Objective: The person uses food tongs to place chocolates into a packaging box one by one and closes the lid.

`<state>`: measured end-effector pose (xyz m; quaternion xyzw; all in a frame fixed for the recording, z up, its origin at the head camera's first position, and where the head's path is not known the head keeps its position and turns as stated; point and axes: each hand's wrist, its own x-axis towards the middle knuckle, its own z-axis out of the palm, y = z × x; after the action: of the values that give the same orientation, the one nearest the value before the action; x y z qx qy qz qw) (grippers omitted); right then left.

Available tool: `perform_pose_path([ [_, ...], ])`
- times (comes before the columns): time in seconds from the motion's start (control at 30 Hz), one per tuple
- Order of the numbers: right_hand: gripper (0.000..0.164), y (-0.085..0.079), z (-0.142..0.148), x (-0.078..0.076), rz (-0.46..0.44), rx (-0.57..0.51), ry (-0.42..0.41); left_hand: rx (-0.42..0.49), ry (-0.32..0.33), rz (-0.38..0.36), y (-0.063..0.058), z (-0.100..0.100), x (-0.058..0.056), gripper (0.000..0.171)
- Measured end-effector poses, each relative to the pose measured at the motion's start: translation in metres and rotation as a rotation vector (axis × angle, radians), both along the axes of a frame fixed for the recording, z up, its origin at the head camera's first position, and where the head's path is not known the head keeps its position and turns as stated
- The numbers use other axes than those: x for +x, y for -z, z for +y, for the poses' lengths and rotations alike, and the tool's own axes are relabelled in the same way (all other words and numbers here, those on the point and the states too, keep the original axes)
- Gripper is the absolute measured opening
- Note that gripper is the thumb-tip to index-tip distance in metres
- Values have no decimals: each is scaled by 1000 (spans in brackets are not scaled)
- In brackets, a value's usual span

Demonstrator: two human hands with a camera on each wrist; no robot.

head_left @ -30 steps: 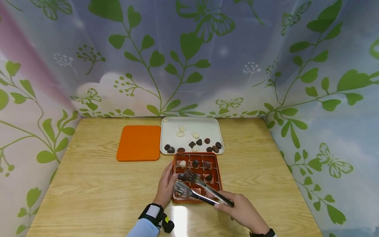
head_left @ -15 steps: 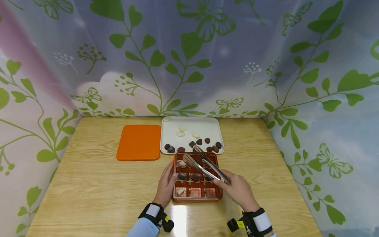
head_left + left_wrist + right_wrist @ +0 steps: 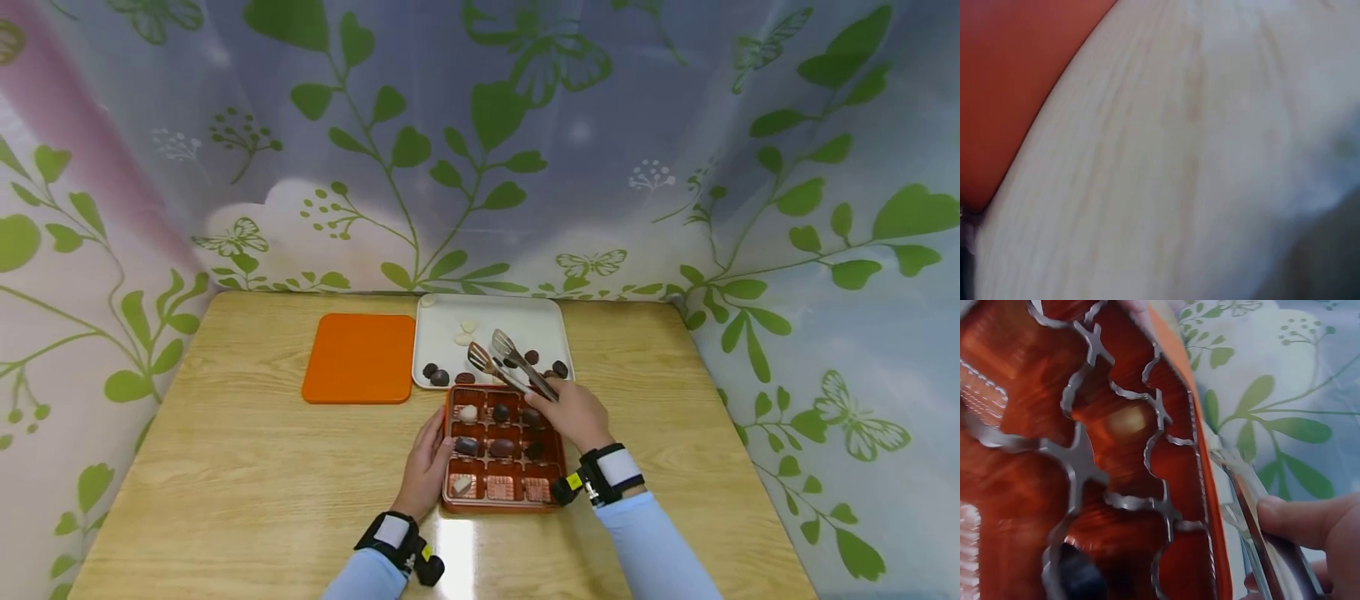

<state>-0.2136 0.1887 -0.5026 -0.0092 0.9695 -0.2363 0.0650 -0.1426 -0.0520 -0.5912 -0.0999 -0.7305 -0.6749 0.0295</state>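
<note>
My right hand point(image 3: 576, 415) grips a pair of metal tongs point(image 3: 504, 342), whose slotted heads stand apart over the white tray point(image 3: 525, 315). On that tray lie several white and dark chocolates, some hidden behind the tongs. In front is a reddish-brown compartment box point(image 3: 504, 505). White and dark chocolates occupy its back and middle rows, and a small white piece point(image 3: 462, 484) lies at front left. My left hand point(image 3: 423, 471) rests along the box's left side, thumb at the rim. The right wrist view shows the tongs point(image 3: 1254, 519) beside the box's edge, with the dividers blurred.
A flat orange lid point(image 3: 358, 358) lies on the wooden table point(image 3: 285, 475), left of the tray. Behind the table hangs a curtain point(image 3: 592, 192) printed with leaves and butterflies. The left wrist view shows mostly table and an orange surface point(image 3: 1016, 81).
My right hand has carried the tongs away from me, from over the box to over the tray. A white piece came into view at front left of the box. My left hand stays put.
</note>
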Motion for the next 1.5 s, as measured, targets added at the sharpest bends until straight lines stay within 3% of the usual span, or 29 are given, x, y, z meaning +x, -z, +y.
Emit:
perform_pose_path([
  [0.13,40,3,-13,-17,3,37,-3,2,13,-4,1,0,0,51],
  [0.3,48,6,-31,-33,10,93,-7,2,15,14,0,0,0,51],
  [0.4,54,7,-41,-41,0,119,17,7,16,14,0,0,0,50],
  [0.67,50,9,-63,-56,-35,129,91,-7,17,3,0,-1,1,50],
  [1.1,46,8,-81,-64,-9,132,138,-18,6,-35,-2,-2,0,51],
  [1.5,45,10,-74,-61,-14,134,108,-26,3,-49,-3,-2,1,51],
])
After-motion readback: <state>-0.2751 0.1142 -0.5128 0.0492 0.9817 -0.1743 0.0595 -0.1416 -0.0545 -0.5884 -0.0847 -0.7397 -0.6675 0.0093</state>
